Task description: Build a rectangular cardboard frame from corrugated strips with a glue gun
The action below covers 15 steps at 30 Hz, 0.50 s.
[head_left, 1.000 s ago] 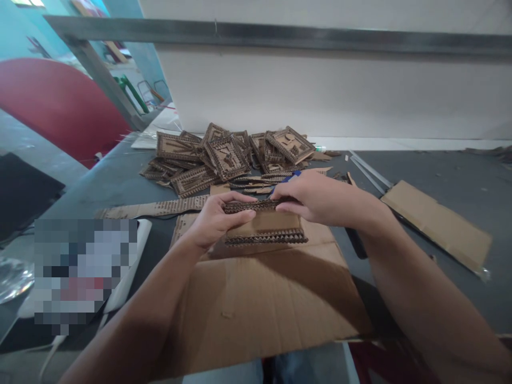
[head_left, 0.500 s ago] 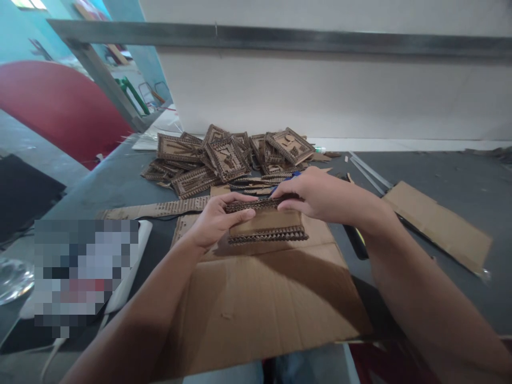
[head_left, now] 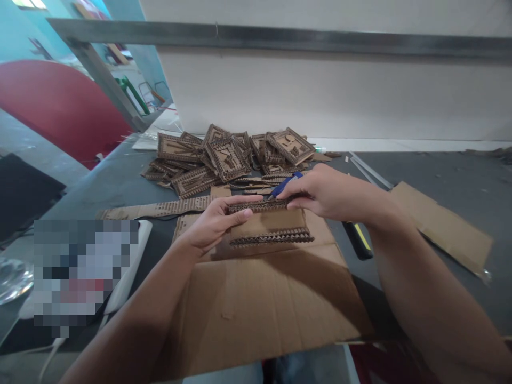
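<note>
In the head view, a small rectangular cardboard panel (head_left: 268,222) with strips of exposed corrugation along its near and far edges is held between both hands. My left hand (head_left: 218,220) grips its left end, thumb on top and fingers stretched along the far edge. At the far edge toward the right, my right hand (head_left: 310,192) pinches the corrugated strip (head_left: 262,205) between thumb and fingers. A blue object (head_left: 286,184) shows just behind the right fingers; its kind is partly hidden. Beneath lies a large cardboard sheet (head_left: 264,309).
Decorated cardboard frames (head_left: 228,157) are heaped at the back. A long corrugated strip (head_left: 160,207) lies left, near a white device (head_left: 140,240). A black-and-yellow cutter-like tool (head_left: 357,240) and a flat cardboard piece (head_left: 444,224) lie right.
My right hand has shifted slightly right along the far edge, uncovering more of the blue object and the yellow-and-black tool. The panel has moved slightly to the right. My left hand stays on its end.
</note>
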### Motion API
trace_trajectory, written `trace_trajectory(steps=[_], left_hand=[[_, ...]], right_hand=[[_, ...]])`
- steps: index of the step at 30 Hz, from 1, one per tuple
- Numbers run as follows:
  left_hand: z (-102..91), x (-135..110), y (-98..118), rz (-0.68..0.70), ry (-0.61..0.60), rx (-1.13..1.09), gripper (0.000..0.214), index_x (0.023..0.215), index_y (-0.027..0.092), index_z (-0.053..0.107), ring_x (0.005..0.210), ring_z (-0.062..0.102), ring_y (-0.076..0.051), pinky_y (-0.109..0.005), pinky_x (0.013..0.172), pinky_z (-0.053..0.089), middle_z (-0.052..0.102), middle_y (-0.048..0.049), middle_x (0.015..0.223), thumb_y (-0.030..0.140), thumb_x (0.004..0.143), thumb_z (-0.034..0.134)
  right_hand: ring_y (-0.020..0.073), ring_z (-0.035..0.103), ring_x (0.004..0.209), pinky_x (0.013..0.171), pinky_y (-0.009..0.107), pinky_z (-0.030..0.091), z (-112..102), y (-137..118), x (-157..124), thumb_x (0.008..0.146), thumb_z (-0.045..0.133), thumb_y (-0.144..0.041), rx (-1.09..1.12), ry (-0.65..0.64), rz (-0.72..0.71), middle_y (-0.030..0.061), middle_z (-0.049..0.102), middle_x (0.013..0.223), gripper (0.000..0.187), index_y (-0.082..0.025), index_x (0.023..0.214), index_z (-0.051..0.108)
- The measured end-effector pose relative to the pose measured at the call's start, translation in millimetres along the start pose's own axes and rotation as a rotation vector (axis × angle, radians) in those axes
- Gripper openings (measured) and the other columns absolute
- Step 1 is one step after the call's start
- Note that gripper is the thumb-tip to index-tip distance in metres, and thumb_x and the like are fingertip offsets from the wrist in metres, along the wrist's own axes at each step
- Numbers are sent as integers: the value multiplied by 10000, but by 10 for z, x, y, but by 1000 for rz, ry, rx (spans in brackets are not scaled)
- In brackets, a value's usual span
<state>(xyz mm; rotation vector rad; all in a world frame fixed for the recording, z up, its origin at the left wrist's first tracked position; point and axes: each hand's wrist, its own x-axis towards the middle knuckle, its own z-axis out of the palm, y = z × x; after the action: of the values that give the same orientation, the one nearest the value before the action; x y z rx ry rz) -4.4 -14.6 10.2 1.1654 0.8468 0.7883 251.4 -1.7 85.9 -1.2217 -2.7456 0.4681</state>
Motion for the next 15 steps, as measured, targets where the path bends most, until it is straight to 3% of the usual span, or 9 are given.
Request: trace_trajectory(steps=[8,15], left_hand=[[-58,7,-19,-8,-42,94,475,1252,235,744,719,688,-137,-231,665,557,772,-37,859,396,811,807],[-64,2,-28,29,-9,94,476,1229,222,759,883,730,-208,-287,760,595,787,-108,1072,399,792,823]], right_hand=[[197,709,903,809,330,515,17,47,1,931,599,-204,39,4,5,29,788,1069,263,-282,1103,781],[203,679,832,727,307,484,-20,7,-36,926,625,-304,2,-29,66,60,778,949,246,-233,1106,776]])
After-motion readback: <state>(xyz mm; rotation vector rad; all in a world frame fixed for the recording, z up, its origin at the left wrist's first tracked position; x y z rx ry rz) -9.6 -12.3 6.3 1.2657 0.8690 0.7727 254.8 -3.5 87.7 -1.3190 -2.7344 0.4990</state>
